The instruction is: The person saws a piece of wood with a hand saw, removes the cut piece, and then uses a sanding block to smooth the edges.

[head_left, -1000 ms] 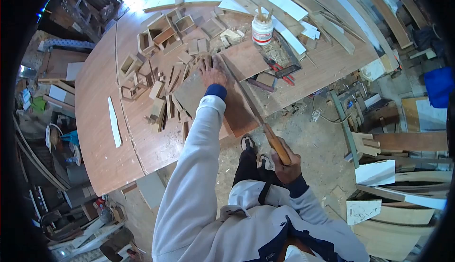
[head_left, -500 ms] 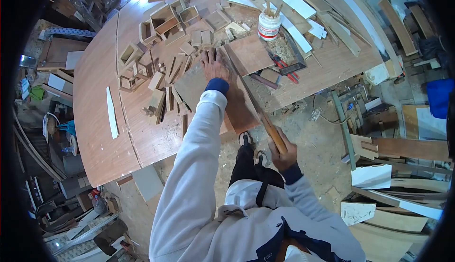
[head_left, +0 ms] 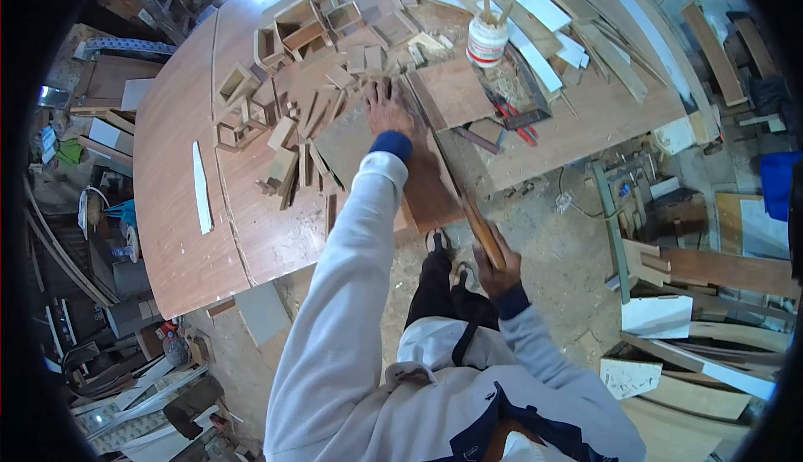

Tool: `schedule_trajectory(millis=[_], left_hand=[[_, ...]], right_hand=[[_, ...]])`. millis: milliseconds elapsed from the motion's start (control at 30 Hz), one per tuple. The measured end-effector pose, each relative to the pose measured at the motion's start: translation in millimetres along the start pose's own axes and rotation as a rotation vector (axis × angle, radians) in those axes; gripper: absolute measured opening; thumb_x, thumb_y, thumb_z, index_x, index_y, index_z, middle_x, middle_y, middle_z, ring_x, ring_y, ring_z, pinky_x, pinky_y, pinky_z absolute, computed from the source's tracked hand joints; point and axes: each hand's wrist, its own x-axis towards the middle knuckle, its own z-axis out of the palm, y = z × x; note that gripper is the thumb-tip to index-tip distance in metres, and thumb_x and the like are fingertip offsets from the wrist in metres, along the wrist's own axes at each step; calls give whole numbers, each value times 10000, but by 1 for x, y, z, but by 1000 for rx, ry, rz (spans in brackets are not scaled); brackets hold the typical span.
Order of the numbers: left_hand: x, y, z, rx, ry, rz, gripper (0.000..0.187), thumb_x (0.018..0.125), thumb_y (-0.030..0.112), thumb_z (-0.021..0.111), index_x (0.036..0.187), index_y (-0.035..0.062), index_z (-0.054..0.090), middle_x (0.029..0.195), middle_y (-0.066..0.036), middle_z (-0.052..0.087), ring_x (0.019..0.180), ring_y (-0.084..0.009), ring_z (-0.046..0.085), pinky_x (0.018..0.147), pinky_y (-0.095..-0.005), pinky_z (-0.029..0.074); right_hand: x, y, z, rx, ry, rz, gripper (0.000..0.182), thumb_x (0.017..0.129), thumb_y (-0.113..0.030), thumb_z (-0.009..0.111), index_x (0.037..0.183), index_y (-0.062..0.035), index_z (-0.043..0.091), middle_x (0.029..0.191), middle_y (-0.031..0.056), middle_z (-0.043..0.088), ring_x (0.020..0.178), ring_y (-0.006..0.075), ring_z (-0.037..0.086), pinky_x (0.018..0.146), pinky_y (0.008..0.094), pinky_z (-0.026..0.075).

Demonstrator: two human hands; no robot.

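Note:
My left hand (head_left: 388, 111) lies with spread fingers on a brown wooden board (head_left: 428, 186) at the front edge of the table. In my right hand (head_left: 499, 263), the fingers wrap round the wooden handle (head_left: 482, 229) of a long, thin saw-like tool. Its dark blade (head_left: 442, 154) runs along the board's right side, seen almost edge-on. A greyish panel (head_left: 345, 151) lies left of my left hand, partly under it. Beyond the blade is another brown board (head_left: 452, 92).
Small wooden boxes (head_left: 299, 27) and loose wood pieces lie on the table (head_left: 176, 236). A white tub (head_left: 487, 40) with sticks, red-handled pliers (head_left: 524, 132) and a dark metal square (head_left: 530, 116) stand or lie right of the boards. Long strips cross the back.
The table and its objects appear slightly shifted in the view. Both hands keep nearly the same places, my left hand on the board and my right hand round the handle.

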Motion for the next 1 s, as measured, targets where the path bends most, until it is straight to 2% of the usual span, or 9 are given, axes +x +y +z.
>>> schedule_trajectory(millis=[100, 167, 300, 333, 467, 700, 767, 867, 1000], left_hand=[[2, 4, -4, 5, -12, -3, 533, 721, 165, 576, 1245, 66, 582, 1354, -121, 467, 1328, -367, 323, 1111, -491, 232], [-4, 4, -3, 7, -8, -3, 541, 710, 157, 580, 1243, 61, 583, 1351, -128, 468, 1326, -370, 324, 1111, -490, 231], [2, 2, -4, -26, 15, 16, 569, 683, 132, 601, 1244, 43, 578, 1350, -143, 464, 1327, -375, 317, 1114, -497, 226], [3, 4, -6, -24, 4, -5, 575, 681, 131, 601, 1247, 37, 573, 1354, -142, 458, 1327, -378, 315, 1116, -504, 222], [1, 8, -9, -18, -34, -36, 589, 690, 136, 591, 1267, 29, 552, 1371, -140, 436, 1326, -384, 310, 1123, -513, 209], [-1, 0, 3, -35, -48, -43, 605, 709, 168, 590, 1298, 45, 525, 1387, -138, 420, 1350, -376, 278, 1121, -514, 210], [3, 7, -7, -28, -50, -39, 605, 712, 169, 591, 1301, 50, 523, 1389, -139, 419, 1353, -375, 276, 1121, -512, 211], [-5, 7, -12, -17, -79, -52, 605, 714, 171, 594, 1303, 54, 522, 1394, -138, 417, 1359, -372, 273, 1121, -508, 214], [0, 3, -1, -20, -30, -33, 606, 707, 162, 592, 1299, 49, 526, 1397, -132, 413, 1358, -369, 273, 1123, -511, 206]], right_hand=[[-9, -18, -10, 2, 9, 16, 402, 888, -112, 607, 1252, 42, 530, 1074, 220, 655, 990, 276, 673, 811, 329, 521], [-8, -22, -9, -48, 51, -80, 427, 854, -66, 607, 1268, 0, 528, 907, 186, 673, 736, 245, 707, 637, 336, 550], [21, -10, 4, -12, 41, -25, 468, 845, -84, 621, 1292, 1, 510, 878, 187, 670, 711, 205, 696, 640, 319, 544], [21, -8, 7, -34, 74, -109, 461, 855, -78, 609, 1298, -3, 505, 834, 160, 674, 682, 184, 683, 622, 303, 540], [-17, -14, -12, -55, 35, -54, 448, 886, -89, 578, 1316, -6, 482, 809, 125, 683, 665, 166, 677, 627, 292, 540], [9, -29, -2, -41, 49, -50, 437, 891, -91, 581, 1308, 5, 491, 821, 147, 686, 673, 177, 681, 636, 293, 542], [-1, -41, -11, -10, 15, 0, 426, 896, -136, 593, 1274, 43, 516, 1051, 207, 661, 890, 210, 676, 770, 302, 518], [-24, -34, -20, 2, 23, 86, 441, 892, -156, 604, 1273, 49, 517, 1052, 205, 662, 885, 219, 681, 752, 304, 521], [-21, -29, -23, -79, 0, 25, 479, 864, -146, 622, 1294, 26, 501, 1037, 224, 664, 845, 263, 706, 692, 320, 546]])
